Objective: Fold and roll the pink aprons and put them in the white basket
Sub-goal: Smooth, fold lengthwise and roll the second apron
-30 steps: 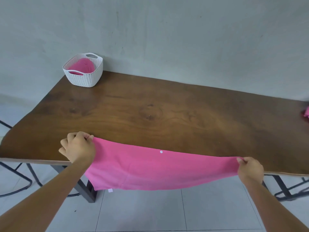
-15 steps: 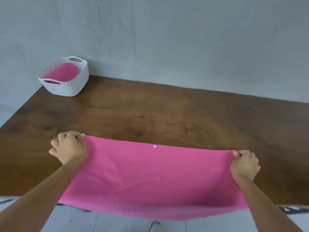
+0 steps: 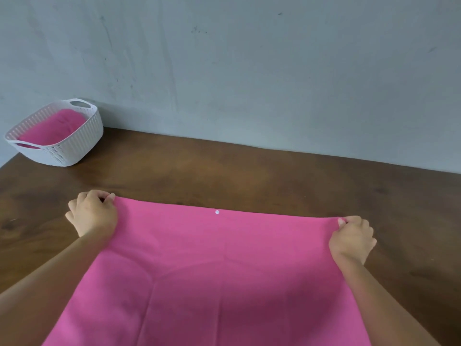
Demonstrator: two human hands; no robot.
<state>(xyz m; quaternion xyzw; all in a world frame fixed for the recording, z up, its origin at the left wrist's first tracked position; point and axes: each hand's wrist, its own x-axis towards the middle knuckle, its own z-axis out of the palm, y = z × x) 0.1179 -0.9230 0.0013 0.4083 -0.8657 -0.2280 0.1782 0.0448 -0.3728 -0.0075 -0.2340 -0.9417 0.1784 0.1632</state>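
Pink apron (image 3: 219, 270) spread flat on the bench (image 3: 249, 176).
Left hand (image 3: 93, 216) and right hand (image 3: 351, 239): curled fingers (image 3: 342, 221) pinching its far corners.

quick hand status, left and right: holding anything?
Left hand: closed, pinching the far left corner of the pink apron.
Right hand: closed, pinching the apron's far right corner.

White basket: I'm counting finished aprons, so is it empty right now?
No, the white basket has pink fabric lying inside it.
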